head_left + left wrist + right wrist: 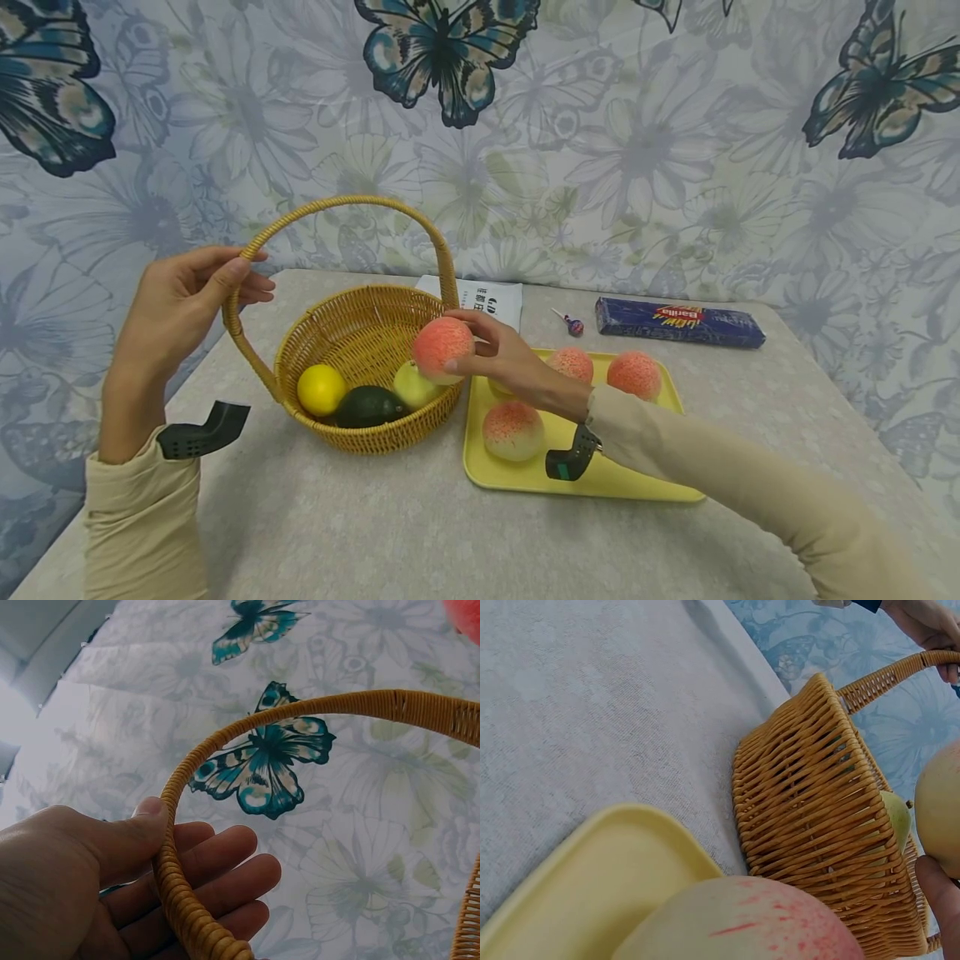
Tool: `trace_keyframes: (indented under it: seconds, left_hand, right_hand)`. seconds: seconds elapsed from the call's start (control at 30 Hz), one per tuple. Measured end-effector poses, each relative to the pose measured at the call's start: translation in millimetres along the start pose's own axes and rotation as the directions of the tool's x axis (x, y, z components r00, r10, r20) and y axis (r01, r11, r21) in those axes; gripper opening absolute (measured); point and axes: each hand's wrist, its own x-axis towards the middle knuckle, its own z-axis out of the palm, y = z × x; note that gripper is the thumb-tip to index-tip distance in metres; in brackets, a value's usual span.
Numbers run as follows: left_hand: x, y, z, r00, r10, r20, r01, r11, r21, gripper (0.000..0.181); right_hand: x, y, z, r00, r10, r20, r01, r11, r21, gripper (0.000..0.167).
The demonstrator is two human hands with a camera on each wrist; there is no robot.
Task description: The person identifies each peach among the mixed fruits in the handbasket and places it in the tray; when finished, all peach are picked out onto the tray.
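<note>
My left hand (183, 296) pinches the handle (180, 892) of a wicker basket (375, 437) on its left side, between thumb and fingers. Over the basket's right rim, my right hand (502, 354) holds a pink peach (442, 348) by its side. In the basket lie a yellow lemon-like fruit (321, 390), a dark green avocado-like fruit (371, 407) and a pale green pear-like fruit (414, 385), partly hidden by the held peach. To the right, a yellow tray (585, 485) bears several more peaches, one peach (513, 431) near its left front corner.
Behind the tray are a wrapped lollipop (573, 326) and a blue Barilla pasta pack (678, 322). A white printed packet (487, 300) lies partly behind the basket. A butterfly-patterned cloth (585, 167) hangs at the table's back edge.
</note>
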Motion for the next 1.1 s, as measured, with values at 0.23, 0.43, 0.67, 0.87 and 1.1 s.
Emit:
trace_keyframes:
  seconds: [0.23, 0.43, 0.67, 0.87, 1.1]
  left_hand:
    - [1.1, -0.4, 0.2, 1.0, 0.017, 0.001, -0.017, 1.0, -0.017, 0.024]
    - [1.1, -0.5, 0.2, 1.0, 0.017, -0.002, -0.017, 1.0, -0.01, 0.024]
    - [0.6, -0.7, -0.1, 1.0, 0.011, -0.007, -0.011, 1.0, 0.004, 0.024]
    - [0.3, -1.2, -0.3, 1.0, -0.001, -0.008, 0.001, 1.0, 0.007, 0.024]
    - [0.5, -1.0, -0.4, 1.0, -0.006, -0.004, 0.006, 1.0, 0.006, 0.025]
  right_hand:
    - [-8.1, 1, -6, 1.0, -0.001, 0.001, 0.001, 1.0, -0.012, 0.063]
    - [-13.9, 2, -10, 1.0, 0.003, 0.005, -0.003, 1.0, -0.003, 0.062]
    - [-24.3, 1, -14, 0.999, 0.031, 0.016, -0.031, 1.0, 0.007, 0.062]
    - [-35.9, 0, -18, 0.999, 0.051, 0.018, -0.051, 0.999, 0.001, 0.066]
    - [-50.3, -3, -27, 0.998, 0.043, 0.041, -0.041, 0.998, -0.044, 0.064]
